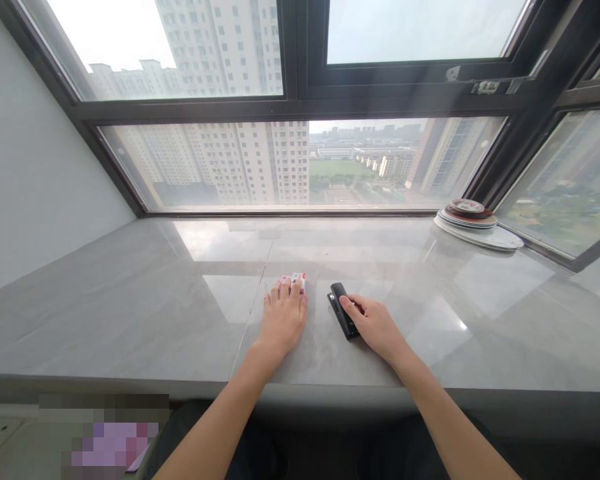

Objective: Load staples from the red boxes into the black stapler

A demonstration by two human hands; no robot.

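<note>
One slim black stapler (344,319), slanted on the grey sill (130,300), right hand (377,325) gripping it — left hand (283,321) over small white-and-red boxes (299,276), can't tell if gripping. Sill spreads wide both sides — front edge (130,379) close.

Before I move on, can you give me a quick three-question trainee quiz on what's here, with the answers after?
1. Which hand holds the stapler?
2. True or false: the left hand partly hides the small pack.
3. Pick one: as the camera sees it, the disc stack is near which part of the sill? a) left end b) middle c) right end

Key:
1. The right hand.
2. True.
3. c
</note>
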